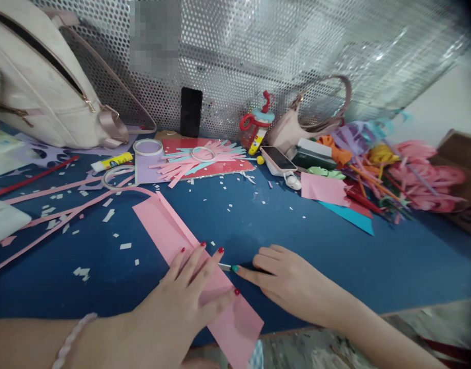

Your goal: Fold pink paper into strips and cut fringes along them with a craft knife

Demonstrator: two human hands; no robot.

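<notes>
Pink strip (pixel 189 256) runs diagonally upper-left to lower-right; left hand (pixel 181 307) fingers spread flat on it; right hand (pixel 285 279) curled beside.

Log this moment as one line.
left hand: flat on pink paper strip | right hand: beside strip edge | surface: blue table

left hand (pixel 185 302): flat, fingers spread | right hand (pixel 285 279): palm down, fingers curled, forefinger extended
</notes>
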